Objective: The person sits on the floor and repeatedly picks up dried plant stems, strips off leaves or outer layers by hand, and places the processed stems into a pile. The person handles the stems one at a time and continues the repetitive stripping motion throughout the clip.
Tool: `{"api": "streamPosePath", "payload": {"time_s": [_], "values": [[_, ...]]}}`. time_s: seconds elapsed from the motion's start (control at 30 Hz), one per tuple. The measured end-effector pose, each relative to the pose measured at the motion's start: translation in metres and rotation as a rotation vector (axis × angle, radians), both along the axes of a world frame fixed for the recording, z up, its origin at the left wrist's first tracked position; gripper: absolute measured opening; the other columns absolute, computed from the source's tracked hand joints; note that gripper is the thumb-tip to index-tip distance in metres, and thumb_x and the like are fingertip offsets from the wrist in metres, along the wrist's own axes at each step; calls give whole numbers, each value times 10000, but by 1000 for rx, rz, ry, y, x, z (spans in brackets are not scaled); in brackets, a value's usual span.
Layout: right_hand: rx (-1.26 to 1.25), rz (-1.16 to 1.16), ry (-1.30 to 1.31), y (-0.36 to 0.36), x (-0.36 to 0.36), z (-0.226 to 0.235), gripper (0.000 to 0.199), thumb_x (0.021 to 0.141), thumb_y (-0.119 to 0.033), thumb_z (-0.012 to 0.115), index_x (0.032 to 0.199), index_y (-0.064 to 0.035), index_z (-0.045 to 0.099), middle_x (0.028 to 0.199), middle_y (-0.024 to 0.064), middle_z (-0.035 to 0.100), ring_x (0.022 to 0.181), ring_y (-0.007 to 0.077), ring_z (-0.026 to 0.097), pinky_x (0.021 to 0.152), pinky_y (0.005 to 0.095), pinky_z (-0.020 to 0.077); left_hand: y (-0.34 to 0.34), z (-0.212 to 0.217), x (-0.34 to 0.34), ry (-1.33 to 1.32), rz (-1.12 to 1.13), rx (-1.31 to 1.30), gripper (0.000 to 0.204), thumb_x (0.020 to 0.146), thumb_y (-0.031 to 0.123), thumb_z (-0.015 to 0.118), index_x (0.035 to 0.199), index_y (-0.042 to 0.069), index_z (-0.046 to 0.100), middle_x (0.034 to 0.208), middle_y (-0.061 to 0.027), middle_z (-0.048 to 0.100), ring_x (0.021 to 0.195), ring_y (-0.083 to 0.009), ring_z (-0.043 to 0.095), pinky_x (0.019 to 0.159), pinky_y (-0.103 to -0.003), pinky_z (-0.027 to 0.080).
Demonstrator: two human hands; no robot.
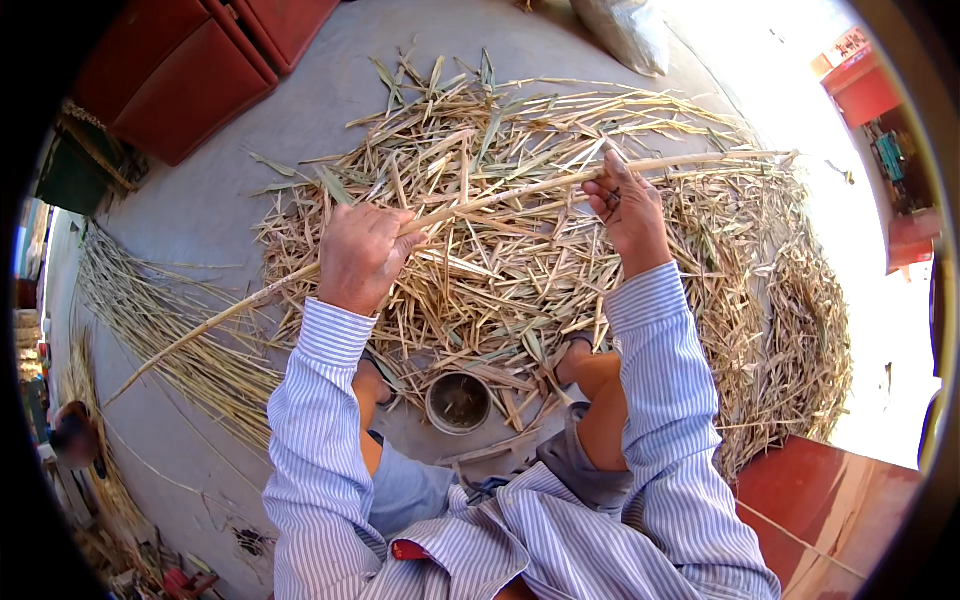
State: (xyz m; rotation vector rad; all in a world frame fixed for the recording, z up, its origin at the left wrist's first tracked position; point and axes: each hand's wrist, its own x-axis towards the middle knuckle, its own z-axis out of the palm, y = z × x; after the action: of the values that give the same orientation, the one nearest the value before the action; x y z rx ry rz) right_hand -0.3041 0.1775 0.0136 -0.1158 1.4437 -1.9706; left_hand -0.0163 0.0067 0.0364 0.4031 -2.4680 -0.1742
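A long pale reed stalk (500, 195) runs across the view from lower left to upper right. My left hand (362, 255) is closed around it near the middle. My right hand (628, 205) grips the same stalk further right, fingers curled over it. Both hands hover above a large heap of dry leaves and husk strips (520, 250) spread on the grey concrete floor (200, 200). My striped sleeves and bare knees show below.
A small round bowl (459, 402) sits on the floor between my feet. A bundle of stripped stalks (170, 320) lies at the left. Red doors (190, 70) stand at the upper left, a red step (830, 500) at the lower right, a sack (625, 30) at the top.
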Motion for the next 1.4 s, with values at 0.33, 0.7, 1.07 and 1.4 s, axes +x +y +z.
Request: {"api": "streamPosePath", "payload": {"time_s": [0.33, 0.7, 1.07, 1.4], "values": [[28, 56, 57, 2, -6, 2, 291, 895, -256, 696, 970, 9, 602, 817, 108, 680, 713, 162, 697, 538, 198, 569, 13, -8, 3, 321, 164, 1136, 181, 838, 190, 750, 881, 43, 655, 741, -58, 683, 661, -109, 618, 638, -247, 480], [-28, 149, 102, 16, -19, -1, 231, 916, -185, 664, 1036, 4, 608, 929, 133, 704, 780, 193, 704, 625, 245, 598, -36, -9, 32, -59, 424, -15, 379, 814, 385, 724, 958, 39, 664, 747, -100, 639, 731, -251, 608, 726, -405, 436], [-245, 222, 153, 12, -13, 3, 213, 943, -161, 617, 1074, 6, 610, 983, 151, 696, 859, 205, 696, 736, 286, 601, -16, -11, 11, -65, 40, 1221, 326, 828, 275, 766, 892, -36, 692, 736, -81, 689, 669, -114, 621, 630, -268, 496], [-357, 328, 345, 30, -17, 14, 177, 950, -136, 599, 1080, -16, 614, 1012, 166, 689, 901, 208, 692, 745, 297, 601, -54, -22, 30, -47, 536, 715, 382, 834, 375, 723, 884, -2, 677, 671, -85, 650, 638, -230, 626, 628, -365, 497]]}}
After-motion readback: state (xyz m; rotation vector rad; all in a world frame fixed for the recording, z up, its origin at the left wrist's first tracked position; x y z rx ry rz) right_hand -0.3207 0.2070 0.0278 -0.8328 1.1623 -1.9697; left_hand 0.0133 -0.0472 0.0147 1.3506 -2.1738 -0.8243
